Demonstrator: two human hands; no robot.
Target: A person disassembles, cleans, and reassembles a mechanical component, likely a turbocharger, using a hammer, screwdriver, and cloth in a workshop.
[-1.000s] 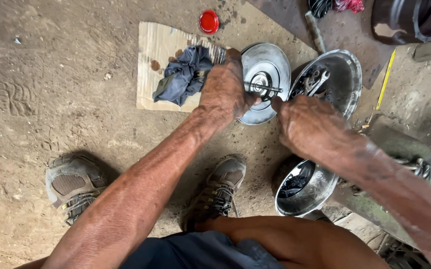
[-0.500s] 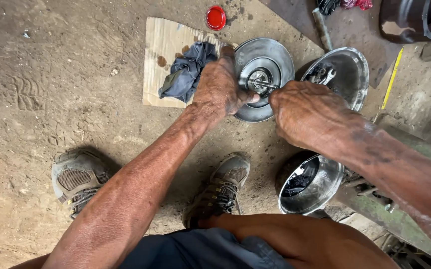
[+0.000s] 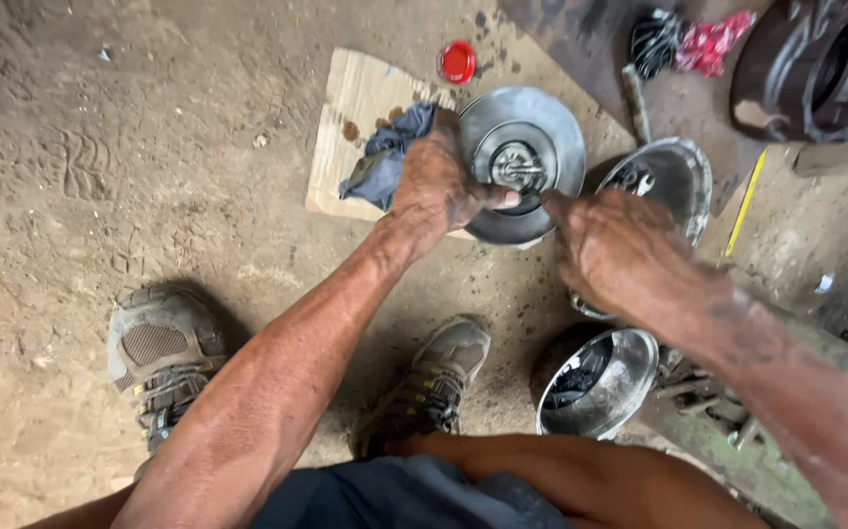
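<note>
Nearest the camera a bare knee and dark shorts (image 3: pixel 414 495) fill the bottom edge; just beyond them two worn shoes stand on the dirt floor (image 3: pixel 81 196), the left shoe (image 3: pixel 160 362) well apart from the right shoe (image 3: pixel 429 382); to the right of that shoe a shiny metal bowl (image 3: pixel 605 387) holds dark small parts, beside a greenish pipe (image 3: pixel 737 460); further out both forearms reach forward; the left hand (image 3: pixel 434 191) is curled closed over the near-left rim of a round metal disc (image 3: pixel 522 162), thumb pressed toward its hub; the right hand (image 3: pixel 620 250) is closed too, fingertips meeting the disc's edge beside the thumb, though whether it grips a tool there I cannot tell; the disc rests on a sheet of cardboard (image 3: pixel 351 127), touching a crumpled blue rag (image 3: pixel 385 162); just right of it sits a second metal pan (image 3: pixel 674 181) with spanners inside; beyond lie a red cap (image 3: pixel 457 61), a yellow strip (image 3: pixel 745 201) and a dark heavy casting (image 3: pixel 816 64).
</note>
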